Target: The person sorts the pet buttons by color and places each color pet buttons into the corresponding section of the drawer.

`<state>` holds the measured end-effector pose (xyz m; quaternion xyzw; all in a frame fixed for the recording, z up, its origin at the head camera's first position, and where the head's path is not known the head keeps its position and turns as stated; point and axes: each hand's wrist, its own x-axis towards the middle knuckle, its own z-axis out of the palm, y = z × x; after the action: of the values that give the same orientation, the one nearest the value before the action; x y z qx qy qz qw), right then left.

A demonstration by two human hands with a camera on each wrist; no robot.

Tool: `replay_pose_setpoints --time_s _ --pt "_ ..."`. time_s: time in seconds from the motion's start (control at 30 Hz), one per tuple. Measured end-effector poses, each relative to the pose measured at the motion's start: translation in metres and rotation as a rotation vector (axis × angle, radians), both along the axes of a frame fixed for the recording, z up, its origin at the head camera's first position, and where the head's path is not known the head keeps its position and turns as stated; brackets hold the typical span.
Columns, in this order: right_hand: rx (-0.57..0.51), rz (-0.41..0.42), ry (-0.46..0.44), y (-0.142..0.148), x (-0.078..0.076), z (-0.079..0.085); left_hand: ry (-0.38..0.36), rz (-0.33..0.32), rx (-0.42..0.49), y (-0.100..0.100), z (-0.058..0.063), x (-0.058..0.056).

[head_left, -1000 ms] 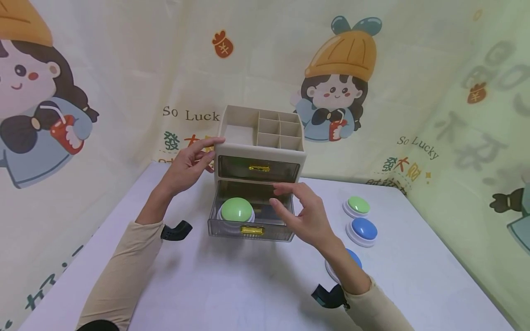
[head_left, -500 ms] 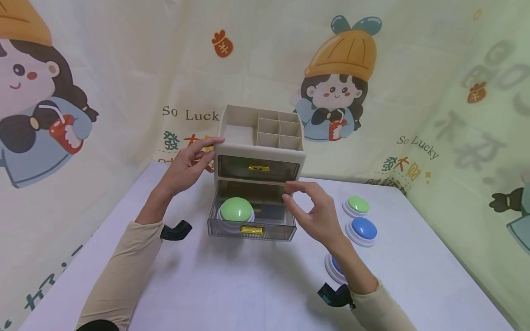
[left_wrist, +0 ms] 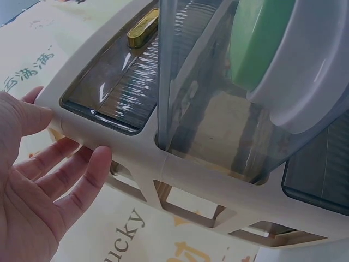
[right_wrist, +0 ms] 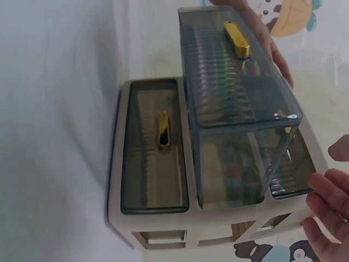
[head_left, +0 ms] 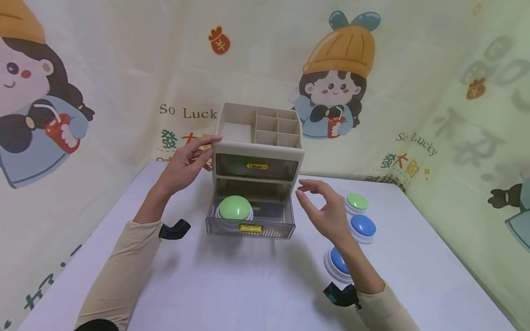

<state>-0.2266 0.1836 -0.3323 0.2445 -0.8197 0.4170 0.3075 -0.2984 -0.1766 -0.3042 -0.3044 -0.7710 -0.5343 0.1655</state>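
Pale counter (head_left: 232, 285), box (head_left: 258, 147) mid-frame: my left grip (head_left: 182, 168) touching it, right grip (head_left: 325, 210) off, both spread apart; brace before nudging the drawer (head_left: 275, 231).

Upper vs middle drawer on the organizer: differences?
The upper drawer is shut; the middle drawer is pulled out. The middle drawer shows its inside, with a green button there; the upper drawer is covered by the organizer. Both have smoky see-through fronts and gold handles.

We see a pale backdrop cloth (head_left: 261, 69) printed with orange-hatted cartoon figures (head_left: 335, 85), red pouches (head_left: 219, 41) and "So Lucky" lettering (head_left: 199, 113). In front of it, we have a whitish table (head_left: 232, 285).
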Motion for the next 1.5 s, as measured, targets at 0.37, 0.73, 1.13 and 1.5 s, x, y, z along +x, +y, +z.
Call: replay_pose_setpoints --time_s 0.37,0.73,1.13,1.5 --pt "-0.214 -0.098 -0.351 0.015 -0.011 0.002 -0.008 -0.001 0.008 0.0 0.001 0.001" --pt "-0.279 -0.145 -0.49 0.026 -0.031 -0.008 0.001 0.009 0.002 -0.001 0.0 0.001" --pt "-0.251 -0.224 -0.526 0.043 -0.048 -0.02 0.006 -0.001 0.0 0.0 0.001 0.001" --pt "-0.085 -0.265 -0.38 0.054 -0.063 -0.032 0.005 0.002 0.004 -0.001 0.0 -0.001"
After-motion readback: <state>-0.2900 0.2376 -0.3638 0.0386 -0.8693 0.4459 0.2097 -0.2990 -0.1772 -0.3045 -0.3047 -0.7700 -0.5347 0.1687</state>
